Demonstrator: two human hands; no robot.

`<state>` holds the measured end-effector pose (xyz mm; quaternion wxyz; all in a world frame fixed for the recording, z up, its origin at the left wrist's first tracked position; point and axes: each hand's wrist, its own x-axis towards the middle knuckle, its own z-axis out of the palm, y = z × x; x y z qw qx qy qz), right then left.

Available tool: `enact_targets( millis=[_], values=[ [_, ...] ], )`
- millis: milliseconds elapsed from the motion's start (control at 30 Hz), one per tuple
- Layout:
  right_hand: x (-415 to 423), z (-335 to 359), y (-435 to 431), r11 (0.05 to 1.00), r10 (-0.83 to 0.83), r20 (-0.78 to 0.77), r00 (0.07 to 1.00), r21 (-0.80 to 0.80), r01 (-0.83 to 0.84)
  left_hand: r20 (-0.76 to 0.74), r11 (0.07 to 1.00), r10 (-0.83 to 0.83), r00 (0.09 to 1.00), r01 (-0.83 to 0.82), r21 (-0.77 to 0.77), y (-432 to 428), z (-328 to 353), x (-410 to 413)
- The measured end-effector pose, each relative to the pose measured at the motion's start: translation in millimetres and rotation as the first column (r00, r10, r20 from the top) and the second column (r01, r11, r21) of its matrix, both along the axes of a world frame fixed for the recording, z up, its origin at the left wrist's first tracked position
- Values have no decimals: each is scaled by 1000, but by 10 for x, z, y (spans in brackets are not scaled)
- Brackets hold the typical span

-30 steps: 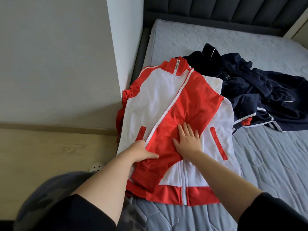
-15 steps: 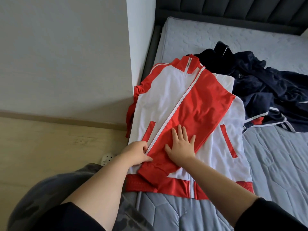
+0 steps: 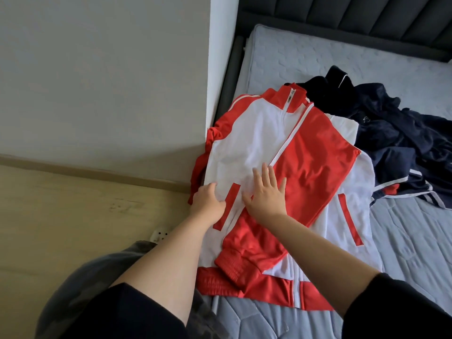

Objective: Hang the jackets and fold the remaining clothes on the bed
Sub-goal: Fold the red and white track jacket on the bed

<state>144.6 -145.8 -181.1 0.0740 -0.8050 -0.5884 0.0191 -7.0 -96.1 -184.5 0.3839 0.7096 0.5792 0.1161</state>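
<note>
A red and white zip jacket [image 3: 259, 140] lies front up on the grey mattress [image 3: 411, 245], near its left edge. One red sleeve [image 3: 305, 177] is folded slantwise across the chest, its cuff near the hem. My right hand [image 3: 266, 195] presses flat with spread fingers on the jacket's front, beside the sleeve's white stripe. My left hand [image 3: 208, 203] sits at the jacket's left edge by a red pocket stripe, fingers curled into the fabric. Behind the jacket lies a crumpled heap of navy clothes [image 3: 401, 140] with white and red trim.
A white wall corner [image 3: 220, 69] stands tight against the bed's left side. A dark padded headboard [image 3: 342, 18] closes the far end. A wooden floor [image 3: 73, 216] with a white socket [image 3: 159, 235] lies to the left. My camouflage trouser leg [image 3: 97, 277] is below.
Both hands moved left off the red sleeve. My right hand now lies on the white front panel and my left hand has let go of the sleeve and reached the jacket's left edge.
</note>
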Motion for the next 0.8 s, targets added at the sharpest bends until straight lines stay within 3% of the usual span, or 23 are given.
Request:
enact_targets(
  millis=[167, 300, 400, 467, 567, 700, 800],
  values=[
    [52, -7, 692, 999, -34, 3, 999, -15, 34, 223, 943, 266, 938, -205, -262, 276, -186, 65],
    [86, -290, 964, 997, -34, 11, 999, -74, 34, 302, 887, 443, 844, -363, -285, 572, -341, 53],
    [91, -539, 947, 999, -40, 49, 998, -16, 41, 366, 816, 558, 745, -412, -405, 863, -488, 90],
    [99, -613, 963, 998, -44, 57, 997, 36, 42, 421, 676, 714, 559, -395, -622, 1057, -534, 146],
    [106, -656, 1006, 996, -53, 61, 997, 82, 47, 387, 418, 903, 186, -170, -893, 1314, -517, 177],
    [96, -691, 1021, 992, -59, 79, 995, 117, 49, 210, 261, 951, -228, 224, -939, 1496, -453, 199],
    [96, -685, 1029, 991, -57, 81, 995, 124, 47, 96, 210, 920, -379, 272, -939, 1523, -418, 251]
  ],
)
